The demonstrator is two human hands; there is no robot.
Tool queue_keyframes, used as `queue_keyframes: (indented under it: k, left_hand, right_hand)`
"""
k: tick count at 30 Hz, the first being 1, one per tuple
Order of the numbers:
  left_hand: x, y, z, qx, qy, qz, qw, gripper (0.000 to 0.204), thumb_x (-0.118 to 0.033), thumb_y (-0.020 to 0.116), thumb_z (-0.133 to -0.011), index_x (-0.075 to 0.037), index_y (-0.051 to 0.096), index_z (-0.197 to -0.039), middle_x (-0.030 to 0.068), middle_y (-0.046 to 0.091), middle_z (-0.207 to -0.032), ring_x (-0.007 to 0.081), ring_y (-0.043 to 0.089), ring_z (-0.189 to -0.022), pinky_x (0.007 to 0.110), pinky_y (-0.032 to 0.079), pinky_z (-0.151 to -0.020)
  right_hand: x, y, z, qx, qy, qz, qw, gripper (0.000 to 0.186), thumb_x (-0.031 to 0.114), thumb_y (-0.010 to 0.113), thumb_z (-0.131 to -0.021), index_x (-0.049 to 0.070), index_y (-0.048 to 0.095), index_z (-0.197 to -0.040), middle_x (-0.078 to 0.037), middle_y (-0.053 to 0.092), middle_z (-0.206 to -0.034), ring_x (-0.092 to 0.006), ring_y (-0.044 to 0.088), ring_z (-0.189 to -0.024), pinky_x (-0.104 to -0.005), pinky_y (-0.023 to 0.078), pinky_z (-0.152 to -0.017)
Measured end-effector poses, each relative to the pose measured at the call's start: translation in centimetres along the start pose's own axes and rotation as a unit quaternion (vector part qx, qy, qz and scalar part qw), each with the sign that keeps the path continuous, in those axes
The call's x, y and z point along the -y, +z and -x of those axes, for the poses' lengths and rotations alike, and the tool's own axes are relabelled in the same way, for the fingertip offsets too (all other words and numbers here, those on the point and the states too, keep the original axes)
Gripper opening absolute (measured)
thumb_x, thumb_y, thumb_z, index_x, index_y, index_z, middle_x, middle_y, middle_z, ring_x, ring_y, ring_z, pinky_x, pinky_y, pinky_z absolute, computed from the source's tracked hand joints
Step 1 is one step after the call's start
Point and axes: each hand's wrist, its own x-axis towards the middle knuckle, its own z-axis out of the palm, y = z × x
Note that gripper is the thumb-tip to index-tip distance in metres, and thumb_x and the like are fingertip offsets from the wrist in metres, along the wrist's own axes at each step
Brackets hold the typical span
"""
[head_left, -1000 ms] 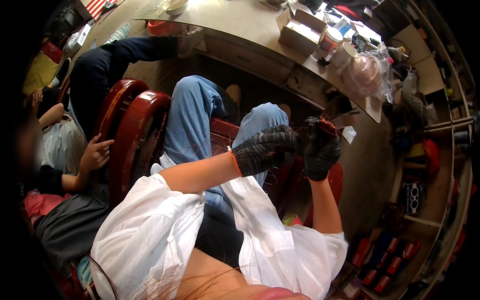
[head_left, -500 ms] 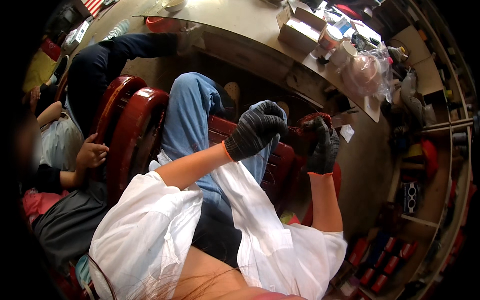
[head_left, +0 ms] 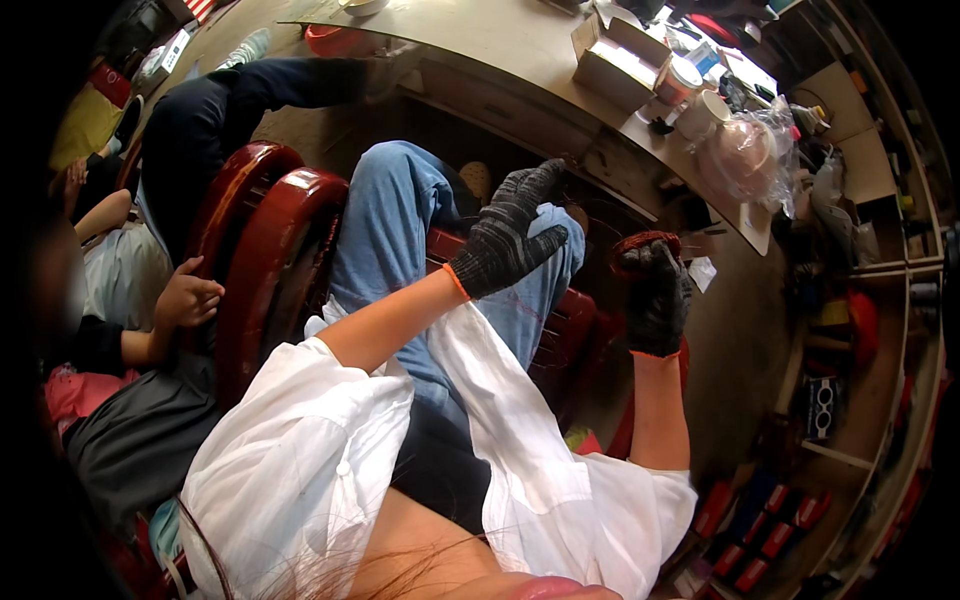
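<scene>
Both of my hands wear dark grey knit gloves with orange cuffs. Fingers stretched forward and thumb apart, my left hand (head_left: 512, 235) is over my jeans (head_left: 385, 230), with nothing I can make out in it. To its right, my right hand (head_left: 657, 300) closes around a dark red, ring-like coil (head_left: 645, 248) that looks like wire or cord; its material is too small to tell. Thin, faint strands show in the air between the hands. The fingers under the coil are partly hidden.
Ahead stands a pale table (head_left: 480, 45) bearing a cardboard box (head_left: 618, 65), tubs and a plastic-wrapped bundle (head_left: 742, 150). Shelves (head_left: 850, 440) line the right side. Dark red wooden chair arms (head_left: 285, 235) are at left, where another person's hand (head_left: 188, 295) rests nearby.
My left hand has gone from curled fingers to outstretched ones, its fingertips reaching farther forward. My right hand still holds the coil, which shows more fully now. The whole view has shifted slightly.
</scene>
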Motion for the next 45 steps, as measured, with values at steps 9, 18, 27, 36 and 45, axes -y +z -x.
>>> queue_keyframes:
  k: [9, 18, 27, 36, 45]
  left_hand:
    - [1.7, -1.0, -1.8, -0.093, 0.056, -0.111, 0.988, 0.044, -0.008, 0.064, -0.077, -0.003, 0.049, -0.118, 0.0127, 0.057, -0.105, 0.0225, 0.057, -0.094, 0.035, 0.047, -0.084]
    - [1.5, -4.5, -1.4, 0.026, 0.197, -0.305, 0.932, 0.010, -0.014, 0.063, -0.074, -0.005, 0.060, -0.075, 0.0111, 0.054, -0.070, 0.0280, 0.055, -0.070, 0.037, 0.047, -0.064]
    - [3.8, -6.6, 1.3, 0.065, 0.110, -0.278, 0.952, 0.012, -0.014, 0.062, -0.076, -0.002, 0.063, -0.078, 0.0139, 0.060, -0.080, 0.0314, 0.057, -0.076, 0.039, 0.047, -0.070]
    - [2.1, -8.5, 0.8, 0.118, -0.129, 0.413, 0.894, 0.018, -0.018, 0.057, -0.087, -0.003, 0.060, -0.097, 0.0069, 0.061, -0.091, 0.0180, 0.059, -0.091, 0.027, 0.047, -0.083]
    - [-0.3, -8.4, -6.3, 0.123, -0.067, 0.524, 0.840, 0.027, -0.024, 0.053, -0.090, -0.002, 0.058, -0.104, 0.0100, 0.062, -0.098, 0.0203, 0.063, -0.089, 0.032, 0.052, -0.084]
  right_hand:
    - [0.6, -2.3, -1.1, -0.042, 0.070, -0.163, 0.983, 0.007, 0.009, 0.053, -0.086, 0.003, 0.056, -0.087, -0.008, 0.059, -0.078, -0.0199, 0.058, -0.076, -0.0329, 0.048, -0.074]
    - [2.6, -3.5, -1.4, -0.076, 0.018, -0.180, 0.980, 0.007, 0.010, 0.054, -0.082, 0.004, 0.057, -0.085, -0.008, 0.060, -0.077, -0.0213, 0.058, -0.074, -0.0332, 0.049, -0.074]
    - [4.3, -8.5, -2.2, -0.263, -0.047, -0.003, 0.964, 0.007, 0.013, 0.057, -0.075, 0.006, 0.058, -0.077, -0.006, 0.060, -0.071, -0.0195, 0.059, -0.068, -0.0305, 0.048, -0.072]
    - [1.5, -10.6, -3.5, -0.284, 0.115, 0.045, 0.951, 0.013, 0.022, 0.058, -0.081, 0.009, 0.055, -0.080, -0.003, 0.058, -0.071, -0.0168, 0.056, -0.065, -0.0311, 0.048, -0.068]
    - [2.0, -9.2, -2.5, -0.102, 0.209, 0.108, 0.967, 0.011, 0.016, 0.058, -0.085, 0.008, 0.052, -0.081, -0.002, 0.050, -0.064, -0.0138, 0.051, -0.059, -0.0262, 0.045, -0.056]
